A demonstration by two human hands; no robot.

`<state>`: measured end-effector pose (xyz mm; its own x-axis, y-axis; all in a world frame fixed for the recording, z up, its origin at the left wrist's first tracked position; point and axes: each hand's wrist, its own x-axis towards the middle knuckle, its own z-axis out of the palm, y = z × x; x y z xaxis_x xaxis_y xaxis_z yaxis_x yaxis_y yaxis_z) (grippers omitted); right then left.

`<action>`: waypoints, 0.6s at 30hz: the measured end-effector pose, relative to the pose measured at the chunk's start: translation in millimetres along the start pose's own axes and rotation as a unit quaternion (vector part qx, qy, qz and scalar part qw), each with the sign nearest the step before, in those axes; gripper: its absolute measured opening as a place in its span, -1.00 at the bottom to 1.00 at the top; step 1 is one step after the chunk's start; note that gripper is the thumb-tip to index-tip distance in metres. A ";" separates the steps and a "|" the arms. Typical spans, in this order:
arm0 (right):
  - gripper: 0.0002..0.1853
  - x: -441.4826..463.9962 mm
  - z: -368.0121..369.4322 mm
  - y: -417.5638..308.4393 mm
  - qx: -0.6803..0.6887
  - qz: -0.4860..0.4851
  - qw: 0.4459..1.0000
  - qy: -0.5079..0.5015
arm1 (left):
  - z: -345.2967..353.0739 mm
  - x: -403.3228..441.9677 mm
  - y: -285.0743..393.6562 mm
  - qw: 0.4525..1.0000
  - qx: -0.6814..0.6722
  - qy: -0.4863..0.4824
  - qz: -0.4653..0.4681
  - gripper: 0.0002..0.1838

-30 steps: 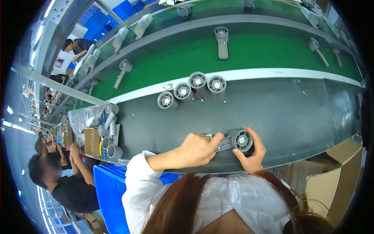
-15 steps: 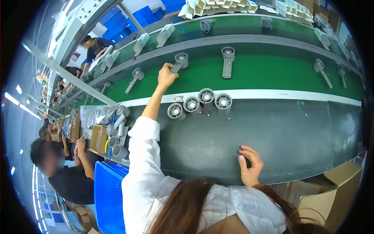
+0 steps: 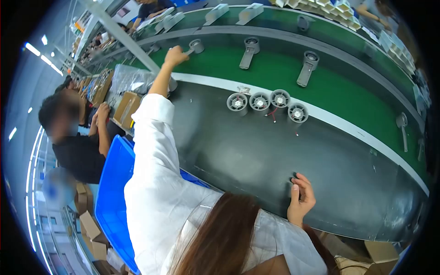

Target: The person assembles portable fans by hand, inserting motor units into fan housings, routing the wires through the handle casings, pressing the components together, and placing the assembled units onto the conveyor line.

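My left hand (image 3: pixel 175 56) reaches far out over the green conveyor belt (image 3: pixel 270 66). Its fingers are closed on the handle end of a grey handheld fan (image 3: pixel 197 45). To the right on the belt lie two more grey handheld fans, a nearer one (image 3: pixel 247 56) and a farther one (image 3: pixel 306 68). Several round grey fan heads (image 3: pixel 260 101) stand on the dark worktop, some with red wires showing. My right hand (image 3: pixel 301 199) hovers above the worktop's near edge, fingers loosely curled and apart from the thumb. Something dark shows at its fingertips; I cannot make out what.
A white rail (image 3: pixel 330 114) separates belt and dark worktop (image 3: pixel 256 151). A blue bin (image 3: pixel 112 183) stands at my left, near a seated co-worker (image 3: pixel 75 146). A cardboard box (image 3: pixel 126 110) and plastic bags lie beyond. White trays (image 3: pixel 250 13) line the upper belt.
My left hand has let go of one handheld fan and moved left to another, which it now grips. The view has turned left. My right hand stays near the worktop edge.
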<state>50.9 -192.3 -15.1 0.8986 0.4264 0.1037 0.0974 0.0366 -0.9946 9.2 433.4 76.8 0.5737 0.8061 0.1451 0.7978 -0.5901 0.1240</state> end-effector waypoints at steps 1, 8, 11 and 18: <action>-0.85 -0.2 0.1 -0.9 0.001 0.001 1.000 -0.004 | -3.3 -2.4 -25.3 0.999 0.026 -0.029 -0.019 -0.21; -0.86 0.0 10.0 -3.4 0.018 0.011 0.999 -0.037 | 29.8 -40.9 -109.7 0.989 -0.049 -0.119 -0.072 -0.03; -0.87 -0.9 8.7 -1.4 0.017 0.012 0.999 -0.033 | 22.5 -56.3 -87.4 0.982 -0.037 -0.146 -0.112 -0.13; -0.88 -0.4 7.1 -1.2 0.037 0.021 0.999 -0.001 | -37.7 -46.5 -48.2 0.944 -0.331 -0.010 0.017 -0.25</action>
<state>47.3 -186.1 -14.0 0.9007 0.4299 0.0620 0.0281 0.0847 -0.9960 -62.9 422.7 101.1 0.6049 0.7834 0.1430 0.4924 -0.5090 0.7060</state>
